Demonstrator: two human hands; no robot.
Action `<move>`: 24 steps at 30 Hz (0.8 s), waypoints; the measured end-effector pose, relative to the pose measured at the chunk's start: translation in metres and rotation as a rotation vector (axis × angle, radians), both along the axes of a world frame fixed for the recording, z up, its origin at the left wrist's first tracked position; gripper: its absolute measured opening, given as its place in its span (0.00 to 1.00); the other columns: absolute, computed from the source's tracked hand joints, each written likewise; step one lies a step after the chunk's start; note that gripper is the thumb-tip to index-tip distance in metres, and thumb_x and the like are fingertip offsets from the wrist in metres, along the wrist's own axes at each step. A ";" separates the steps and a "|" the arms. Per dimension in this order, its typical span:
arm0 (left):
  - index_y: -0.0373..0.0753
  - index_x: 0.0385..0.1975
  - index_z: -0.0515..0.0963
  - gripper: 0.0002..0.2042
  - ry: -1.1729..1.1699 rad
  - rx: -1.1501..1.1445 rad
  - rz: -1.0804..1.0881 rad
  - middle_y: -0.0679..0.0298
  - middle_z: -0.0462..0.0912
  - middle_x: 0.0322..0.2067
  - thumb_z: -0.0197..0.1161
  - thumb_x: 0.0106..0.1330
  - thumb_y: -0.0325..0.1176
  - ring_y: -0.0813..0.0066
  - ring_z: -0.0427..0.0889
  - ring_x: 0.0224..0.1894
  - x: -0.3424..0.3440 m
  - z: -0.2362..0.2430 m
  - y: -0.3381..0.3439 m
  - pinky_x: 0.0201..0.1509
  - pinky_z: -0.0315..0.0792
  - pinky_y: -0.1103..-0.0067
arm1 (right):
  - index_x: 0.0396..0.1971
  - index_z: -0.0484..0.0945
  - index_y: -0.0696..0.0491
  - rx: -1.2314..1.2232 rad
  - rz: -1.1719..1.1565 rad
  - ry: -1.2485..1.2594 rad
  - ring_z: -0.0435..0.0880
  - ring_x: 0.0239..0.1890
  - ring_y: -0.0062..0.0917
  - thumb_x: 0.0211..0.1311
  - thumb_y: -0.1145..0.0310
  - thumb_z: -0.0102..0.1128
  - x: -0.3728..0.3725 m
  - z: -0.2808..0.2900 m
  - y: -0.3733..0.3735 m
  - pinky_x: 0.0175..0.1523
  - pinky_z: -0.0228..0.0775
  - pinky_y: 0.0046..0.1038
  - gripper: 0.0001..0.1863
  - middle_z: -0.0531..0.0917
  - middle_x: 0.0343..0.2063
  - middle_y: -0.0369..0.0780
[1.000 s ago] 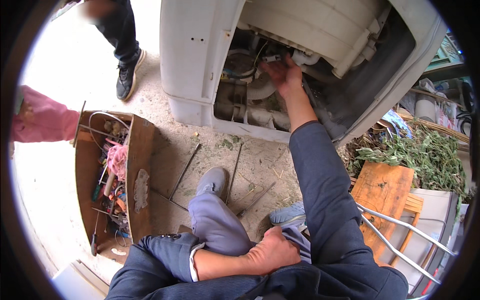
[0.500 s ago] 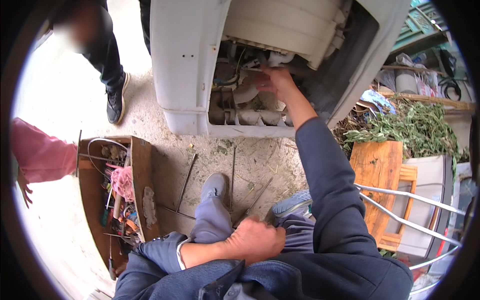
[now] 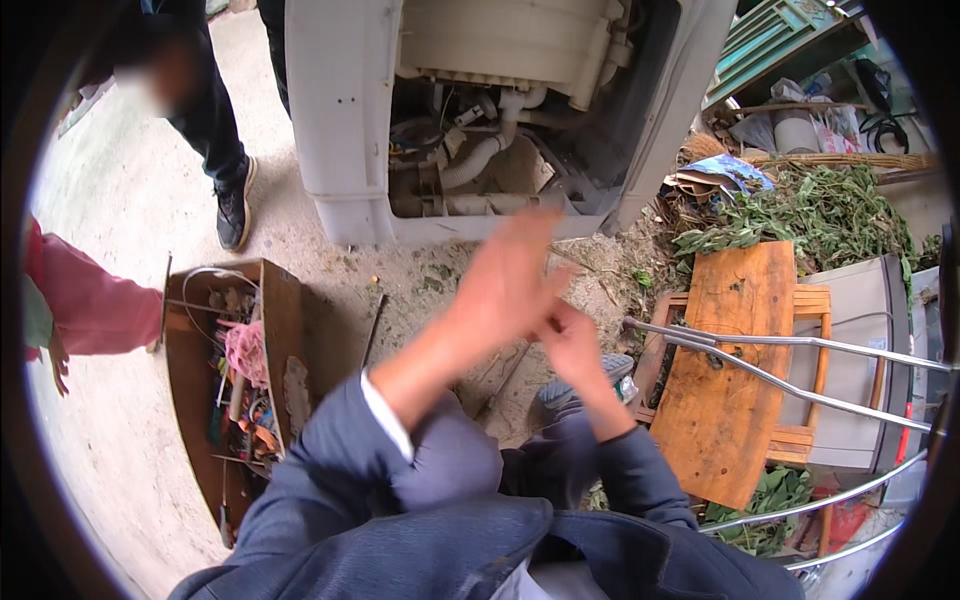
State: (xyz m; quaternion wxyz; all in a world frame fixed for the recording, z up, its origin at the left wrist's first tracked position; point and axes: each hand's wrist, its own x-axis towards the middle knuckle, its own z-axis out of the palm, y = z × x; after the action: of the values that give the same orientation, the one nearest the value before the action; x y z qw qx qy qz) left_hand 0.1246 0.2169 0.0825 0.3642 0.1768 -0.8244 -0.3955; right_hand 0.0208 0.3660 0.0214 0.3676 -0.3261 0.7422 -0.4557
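My left hand [image 3: 505, 285] is raised in front of me, its fingers stretched out and smeared by motion, with nothing visible in it. Right beside its palm is my right hand [image 3: 574, 345], fingers curled together; whether they hold anything is hidden. Beyond both hands stands a white washing machine [image 3: 345, 150] with an open side. Inside it show a cream tub [image 3: 500, 40], a pale corrugated hose [image 3: 470, 165] and some wiring. Neither hand reaches into the opening.
A wooden toolbox [image 3: 285, 320] holding tools and a pink cloth [image 3: 245, 355] stands at left. A metal rod [image 3: 375, 328] lies on the ground. At right are a wooden stool [image 3: 725, 390], metal tubes [image 3: 800, 345] and cut greenery [image 3: 820, 215]. Two other people are at left.
My right hand has come out of the washing machine and back toward me. My left hand has risen from my lap to meet it, its fingers now extended. The view has shifted.
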 end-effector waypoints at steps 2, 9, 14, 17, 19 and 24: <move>0.27 0.57 0.69 0.27 0.098 -0.085 0.199 0.41 0.75 0.53 0.65 0.59 0.32 0.43 0.74 0.56 -0.045 -0.039 -0.047 0.61 0.68 0.62 | 0.41 0.81 0.58 -0.057 0.054 0.369 0.87 0.29 0.29 0.63 0.76 0.57 0.004 -0.029 0.004 0.34 0.79 0.26 0.08 0.86 0.30 0.44; 0.35 0.52 0.72 0.21 -0.342 0.000 0.607 0.46 0.77 0.51 0.64 0.57 0.28 0.46 0.75 0.56 -0.101 -0.137 -0.186 0.59 0.72 0.61 | 0.35 0.81 0.56 -0.263 0.219 0.580 0.84 0.26 0.36 0.59 0.76 0.60 0.033 -0.030 -0.009 0.30 0.76 0.31 0.05 0.85 0.31 0.44; 0.41 0.50 0.75 0.17 -0.591 0.159 0.592 0.49 0.81 0.47 0.62 0.60 0.29 0.45 0.79 0.51 -0.122 -0.135 -0.211 0.53 0.74 0.57 | 0.37 0.80 0.54 -0.241 0.273 0.632 0.82 0.23 0.32 0.54 0.79 0.61 0.026 -0.029 -0.009 0.26 0.73 0.30 0.10 0.82 0.25 0.39; 0.42 0.48 0.77 0.15 -0.496 0.177 0.619 0.48 0.82 0.43 0.61 0.60 0.29 0.45 0.80 0.50 -0.126 -0.147 -0.216 0.51 0.75 0.58 | 0.37 0.81 0.54 -0.241 0.296 0.640 0.81 0.22 0.32 0.54 0.79 0.61 0.024 -0.031 -0.008 0.26 0.73 0.30 0.10 0.82 0.25 0.39; 0.42 0.47 0.79 0.14 -0.431 0.201 0.637 0.48 0.83 0.42 0.60 0.61 0.29 0.45 0.80 0.48 -0.128 -0.149 -0.222 0.50 0.75 0.59 | 0.37 0.81 0.54 -0.246 0.276 0.696 0.81 0.22 0.32 0.54 0.79 0.61 0.020 -0.029 -0.013 0.26 0.73 0.29 0.10 0.82 0.25 0.39; 0.41 0.44 0.83 0.13 -0.238 0.242 0.661 0.47 0.84 0.39 0.60 0.60 0.26 0.46 0.82 0.45 -0.144 -0.154 -0.221 0.49 0.76 0.64 | 0.35 0.82 0.54 -0.313 0.169 1.032 0.81 0.21 0.32 0.55 0.78 0.60 -0.014 -0.017 -0.061 0.27 0.73 0.29 0.08 0.81 0.25 0.40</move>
State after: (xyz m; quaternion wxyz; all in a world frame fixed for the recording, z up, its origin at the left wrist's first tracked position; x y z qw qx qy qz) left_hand -0.0191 -0.0044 -0.0710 0.3505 0.5198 -0.7067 -0.3278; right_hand 0.0070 0.3053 0.0047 -0.0620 -0.6166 0.7209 -0.3103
